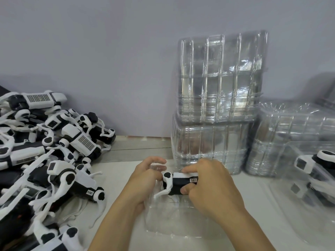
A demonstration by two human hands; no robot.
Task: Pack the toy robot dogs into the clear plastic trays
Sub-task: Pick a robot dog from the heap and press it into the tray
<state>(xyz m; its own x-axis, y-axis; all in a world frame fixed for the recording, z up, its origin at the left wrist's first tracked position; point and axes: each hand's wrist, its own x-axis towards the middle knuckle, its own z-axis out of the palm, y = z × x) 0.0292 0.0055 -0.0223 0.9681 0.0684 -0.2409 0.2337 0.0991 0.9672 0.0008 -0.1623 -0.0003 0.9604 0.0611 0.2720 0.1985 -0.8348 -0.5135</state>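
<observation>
Toy dog [178, 183] is held over a clear tray [174, 220] at the table's near edge, pinched by the right hand [208, 183] and steadied by the left hand [145, 180]; it seems light and rigid, with thin legs likely fragile; the body is the safer hold.

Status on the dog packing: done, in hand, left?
Done: one packed dog sits in a clear tray at right. In hand: left hand and right hand hold a toy dog over a tray. Left: a big dog pile and empty tray stacks.
</observation>
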